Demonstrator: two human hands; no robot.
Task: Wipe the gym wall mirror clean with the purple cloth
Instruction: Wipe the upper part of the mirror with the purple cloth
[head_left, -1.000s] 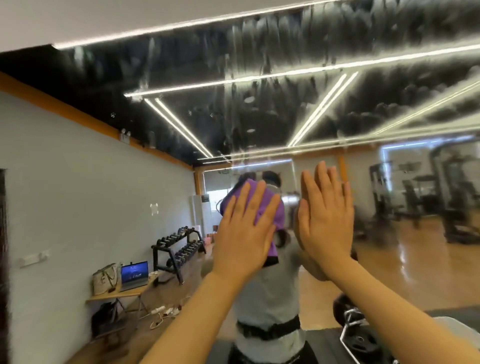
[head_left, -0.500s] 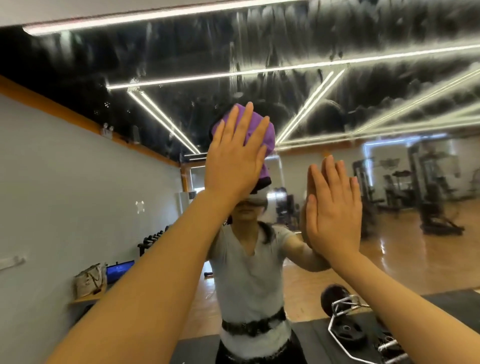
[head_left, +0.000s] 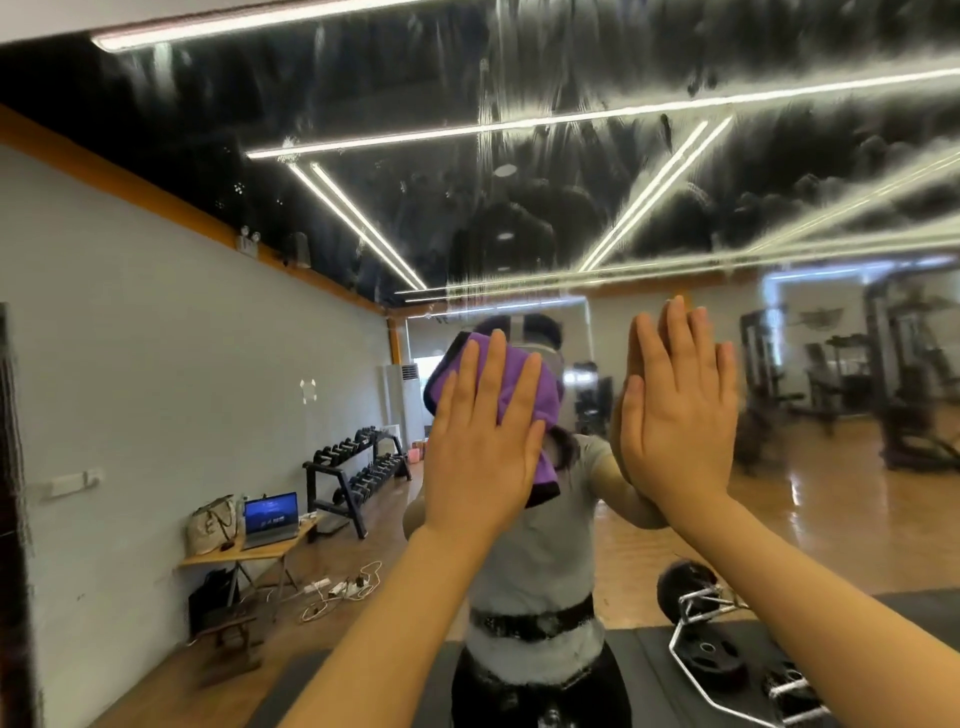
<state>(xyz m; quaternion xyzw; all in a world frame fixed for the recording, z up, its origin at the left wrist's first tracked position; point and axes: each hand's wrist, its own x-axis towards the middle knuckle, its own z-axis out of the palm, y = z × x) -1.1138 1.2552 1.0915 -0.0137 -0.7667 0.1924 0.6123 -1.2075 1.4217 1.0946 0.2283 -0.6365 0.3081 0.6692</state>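
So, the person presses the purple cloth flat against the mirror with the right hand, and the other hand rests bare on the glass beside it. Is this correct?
Not quite: the head view shows the left hand pressing the purple cloth flat against the mirror. The right hand is the bare one, resting open on the glass beside it.

The left hand (head_left: 480, 457) is covering most of the cloth (head_left: 519, 374), leaving only its top and right edges showing. Cloth and hand are together hiding the reflected face. Right of the cloth, the right hand (head_left: 675, 415) is blocking its own reflection. The picture's bottom edge is cutting off both forearms. The laptop (head_left: 271, 518) screen's text is too small to read.
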